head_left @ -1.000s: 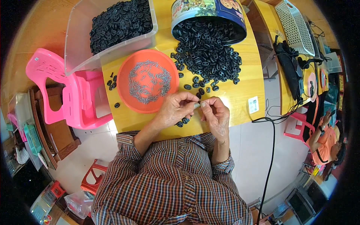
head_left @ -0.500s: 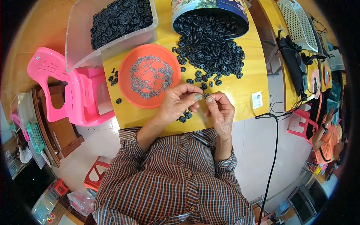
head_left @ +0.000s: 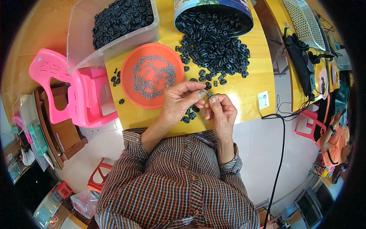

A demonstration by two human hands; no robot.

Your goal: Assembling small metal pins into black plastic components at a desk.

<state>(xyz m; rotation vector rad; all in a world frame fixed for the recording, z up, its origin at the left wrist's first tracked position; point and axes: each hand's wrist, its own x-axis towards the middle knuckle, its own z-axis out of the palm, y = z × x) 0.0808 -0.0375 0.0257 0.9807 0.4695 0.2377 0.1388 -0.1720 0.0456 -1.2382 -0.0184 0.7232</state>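
Observation:
My right hand (head_left: pixel 222 112) pinches a small black oval two-holed piece (head_left: pixel 210 95) between thumb and forefinger. Close beside it, my left hand (head_left: pixel 182 101) is closed in a pinch, its fingertips almost at the piece; what they hold is too small to make out. Left of my hands sits a round orange dish (head_left: pixel 127 78) with many small grey screws (head_left: pixel 167 76). Beyond my hands spreads a heap of black oval pieces (head_left: pixel 217 55), spilling from a tipped round tin (head_left: pixel 244 23). A few similar pieces (head_left: pixel 187 119) lie under my left hand.
A clear plastic bin (head_left: pixel 114 47) of black pieces stands at the far left of the yellow table (head_left: pixel 248 95). A white label (head_left: pixel 263 100) lies right. A pink chair (head_left: pixel 72 99) stands left, a black cable (head_left: pixel 282 152) hangs right, and another person (head_left: pixel 335 141) is at far right.
My fingertips have drawn slightly closer together around the black piece. The whole view has shifted a little; the dish, bin and heap stay as they were.

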